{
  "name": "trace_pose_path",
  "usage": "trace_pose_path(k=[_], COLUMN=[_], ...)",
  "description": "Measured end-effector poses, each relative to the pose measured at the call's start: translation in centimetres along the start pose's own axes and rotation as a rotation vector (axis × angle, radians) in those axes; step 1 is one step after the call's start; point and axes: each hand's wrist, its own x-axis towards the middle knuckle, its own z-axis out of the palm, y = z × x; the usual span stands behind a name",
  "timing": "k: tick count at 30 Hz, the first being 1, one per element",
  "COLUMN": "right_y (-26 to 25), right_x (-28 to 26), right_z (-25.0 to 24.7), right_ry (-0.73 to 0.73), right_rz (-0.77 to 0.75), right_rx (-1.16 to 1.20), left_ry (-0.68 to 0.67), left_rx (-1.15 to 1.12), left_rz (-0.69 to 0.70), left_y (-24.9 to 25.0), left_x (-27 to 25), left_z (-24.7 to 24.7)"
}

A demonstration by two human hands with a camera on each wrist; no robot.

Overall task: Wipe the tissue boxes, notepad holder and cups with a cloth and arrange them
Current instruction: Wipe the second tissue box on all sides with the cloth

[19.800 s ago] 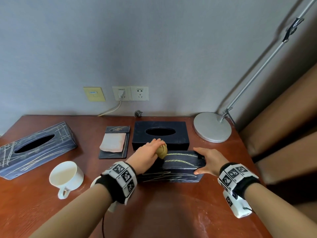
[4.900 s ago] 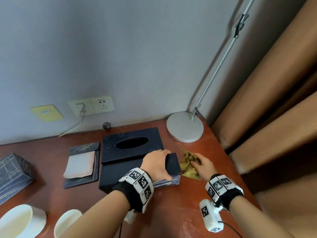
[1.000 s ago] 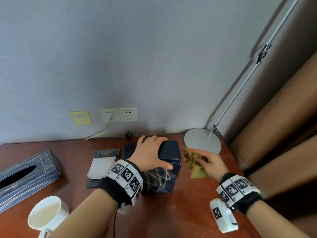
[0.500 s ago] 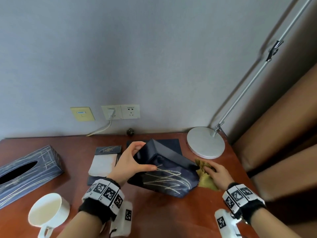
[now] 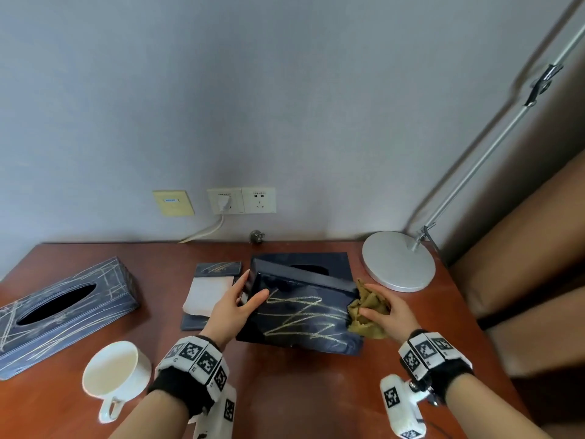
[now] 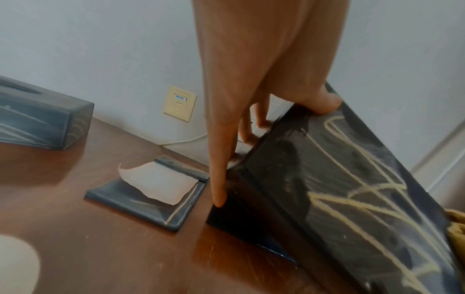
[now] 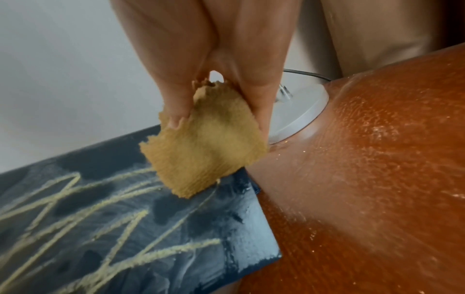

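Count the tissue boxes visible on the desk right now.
3: a streaked grey-blue tissue box at far left, a tilted dark tissue box held by the left hand, and a black tissue box behind it, mostly hidden.

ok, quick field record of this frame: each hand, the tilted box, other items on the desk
left hand: grips the left end of the tilted tissue box, thumb on its scribbled face
right hand: pinches the yellow cloth at the box's right end
tilted tissue box: dark, gold scribbles, near edge on the desk, propped tilted
behind it: black tissue box
left side: notepad holder, grey tissue box, white cup
back right: lamp base
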Motion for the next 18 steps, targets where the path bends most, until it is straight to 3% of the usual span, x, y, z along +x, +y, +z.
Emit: trace_pose_path(k=[4, 9, 13, 18], right_y=[-0.2, 0.6, 0.8, -0.1], right_x=[-0.2, -0.3, -0.1, 0.6], right_z=[-0.3, -1.3, -0.6, 0.7], right_ry=[0.049, 0.031, -0.005, -0.039], right_rz=[-0.018, 0.025, 0.047, 0.028], right_rx=[-0.088, -0.175, -0.214, -0.237], left_ry=[-0.003, -0.183, -0.249, -0.194], left_rx=[0.164, 0.302, 0.371, 0.296], left_rz=[-0.052, -0.254, -0.368, -0.428], left_y=[0.5, -0.3, -1.2, -3.4], left_x=[-0.4, 0.2, 0.7, 0.6], left_z=[0.3, 1.1, 1.6, 1.8])
